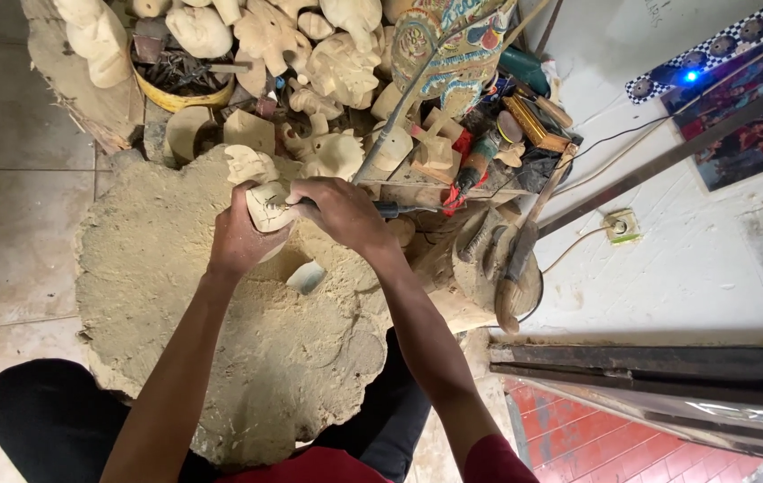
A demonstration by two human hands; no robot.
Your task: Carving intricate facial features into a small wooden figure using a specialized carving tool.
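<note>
My left hand (240, 240) grips a small pale wooden carving (265, 204) and steadies it over a wide stump block (167, 295) coated in sawdust. My right hand (341, 213) holds a slim rotary carving tool (399, 210). Its tip touches the face of the carving. A flexible shaft (417, 85) runs up and away from the tool. Both forearms reach forward from my lap.
Many unfinished pale wooden figures (310, 54) are piled beyond the stump, with a yellow bowl of bits (180, 85), a painted carved piece (453, 45) and hand tools (533, 116). A wall socket (620, 225) with cable sits right. Tiled floor lies left.
</note>
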